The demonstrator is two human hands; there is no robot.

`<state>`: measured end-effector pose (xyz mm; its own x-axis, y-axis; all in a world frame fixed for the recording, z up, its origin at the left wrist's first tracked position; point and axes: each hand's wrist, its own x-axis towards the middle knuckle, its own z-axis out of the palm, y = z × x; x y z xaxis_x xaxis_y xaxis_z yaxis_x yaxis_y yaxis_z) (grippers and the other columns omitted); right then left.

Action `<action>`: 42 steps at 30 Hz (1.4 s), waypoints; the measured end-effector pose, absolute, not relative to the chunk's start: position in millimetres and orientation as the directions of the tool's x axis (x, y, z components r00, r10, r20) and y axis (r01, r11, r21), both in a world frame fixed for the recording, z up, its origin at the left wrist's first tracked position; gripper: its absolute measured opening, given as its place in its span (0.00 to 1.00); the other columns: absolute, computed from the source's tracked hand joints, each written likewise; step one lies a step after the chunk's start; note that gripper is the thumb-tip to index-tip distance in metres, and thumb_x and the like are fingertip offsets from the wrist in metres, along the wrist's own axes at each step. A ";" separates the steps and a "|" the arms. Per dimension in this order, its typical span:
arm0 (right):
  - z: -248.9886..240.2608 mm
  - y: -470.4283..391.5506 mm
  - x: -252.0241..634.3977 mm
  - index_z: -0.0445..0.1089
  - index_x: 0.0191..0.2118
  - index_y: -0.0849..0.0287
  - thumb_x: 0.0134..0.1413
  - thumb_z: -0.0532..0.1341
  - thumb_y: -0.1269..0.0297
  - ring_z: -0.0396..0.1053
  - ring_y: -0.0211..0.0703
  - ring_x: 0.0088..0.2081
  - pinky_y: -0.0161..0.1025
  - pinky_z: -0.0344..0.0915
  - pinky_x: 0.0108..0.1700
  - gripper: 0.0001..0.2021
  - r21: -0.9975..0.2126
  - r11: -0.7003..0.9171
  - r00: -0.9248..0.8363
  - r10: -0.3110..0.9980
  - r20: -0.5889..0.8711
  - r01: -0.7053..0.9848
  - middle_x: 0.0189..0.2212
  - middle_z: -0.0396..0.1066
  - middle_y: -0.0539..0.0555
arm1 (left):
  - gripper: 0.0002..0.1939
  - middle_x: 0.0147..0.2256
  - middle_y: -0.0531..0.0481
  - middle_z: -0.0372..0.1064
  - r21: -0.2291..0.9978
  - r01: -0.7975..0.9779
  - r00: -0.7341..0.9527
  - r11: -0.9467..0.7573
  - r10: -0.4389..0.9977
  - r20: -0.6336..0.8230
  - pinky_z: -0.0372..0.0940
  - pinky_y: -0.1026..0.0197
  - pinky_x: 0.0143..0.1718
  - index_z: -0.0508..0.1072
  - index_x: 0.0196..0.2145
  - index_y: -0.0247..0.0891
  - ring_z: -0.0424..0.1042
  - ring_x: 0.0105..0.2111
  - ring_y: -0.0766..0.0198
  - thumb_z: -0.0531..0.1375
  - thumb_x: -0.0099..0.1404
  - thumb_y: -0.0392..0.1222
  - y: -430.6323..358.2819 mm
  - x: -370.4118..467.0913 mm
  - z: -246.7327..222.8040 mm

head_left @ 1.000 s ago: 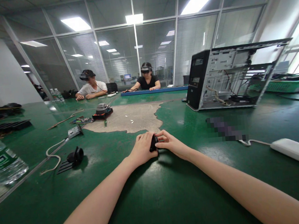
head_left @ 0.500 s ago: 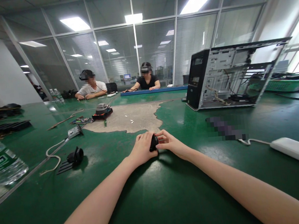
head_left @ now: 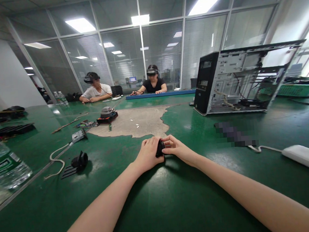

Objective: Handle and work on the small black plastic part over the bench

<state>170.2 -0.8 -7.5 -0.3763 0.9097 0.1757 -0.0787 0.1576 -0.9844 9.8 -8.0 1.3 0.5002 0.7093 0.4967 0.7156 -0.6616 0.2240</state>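
Observation:
A small black object (head_left: 159,148), its exact kind hidden by my fingers, is held between my two hands just above the green table (head_left: 162,202). My left hand (head_left: 147,154) wraps round it from the left, back of the hand upward. From the right, my right hand (head_left: 177,149) pinches its edge with bent fingertips and thumb. To the left of my hands lies a black plastic part (head_left: 78,160) with a round piece and flat prongs.
An opened computer case (head_left: 208,86) stands at the right, with a white power strip (head_left: 306,156) nearer me. A water bottle (head_left: 4,165) and a metal bracket with cable (head_left: 79,135) are left. Two people (head_left: 95,88) sit across the table, beyond a red-black device (head_left: 107,114).
The whole view has shifted slightly, so things appear a little further right. Both hands keep the same grip on the black object.

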 end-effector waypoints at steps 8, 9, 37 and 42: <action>-7.2 -2.3 166.8 0.61 0.39 0.56 0.44 0.61 0.60 0.66 0.37 0.35 0.40 0.62 0.41 0.15 -0.989 0.135 -0.336 0.930 0.149 -0.064 0.33 0.67 0.50 | 0.26 0.41 0.48 0.60 0.233 0.718 0.499 -0.656 0.719 0.485 0.51 0.53 0.47 0.54 0.45 0.40 0.60 0.45 0.56 0.58 0.47 0.38 -7.6 9.7 2.0; -8.3 -1.1 167.1 0.62 0.39 0.56 0.43 0.61 0.60 0.66 0.38 0.36 0.40 0.61 0.41 0.15 -0.990 0.135 -0.329 0.934 0.143 -0.049 0.34 0.67 0.51 | 0.27 0.42 0.47 0.60 0.234 0.720 0.497 -0.653 0.721 0.482 0.51 0.53 0.47 0.54 0.45 0.40 0.59 0.45 0.56 0.58 0.47 0.38 -7.9 9.7 2.3; 0.4 -7.6 172.1 0.61 0.34 0.56 0.38 0.65 0.65 0.64 0.37 0.38 0.40 0.60 0.43 0.15 -0.979 0.194 -0.392 0.897 0.205 -0.068 0.34 0.66 0.49 | 0.26 0.42 0.48 0.59 0.223 0.720 0.507 -0.657 0.717 0.479 0.50 0.52 0.47 0.54 0.44 0.40 0.59 0.45 0.56 0.58 0.46 0.38 -9.1 10.3 2.8; -3.4 -5.9 169.1 0.61 0.36 0.56 0.43 0.61 0.60 0.65 0.37 0.34 0.40 0.61 0.41 0.13 -0.984 0.167 -0.344 0.922 0.176 -0.055 0.32 0.67 0.50 | 0.26 0.43 0.47 0.59 0.230 0.723 0.498 -0.652 0.722 0.481 0.51 0.52 0.47 0.54 0.45 0.41 0.59 0.45 0.55 0.57 0.47 0.38 -9.5 11.1 2.7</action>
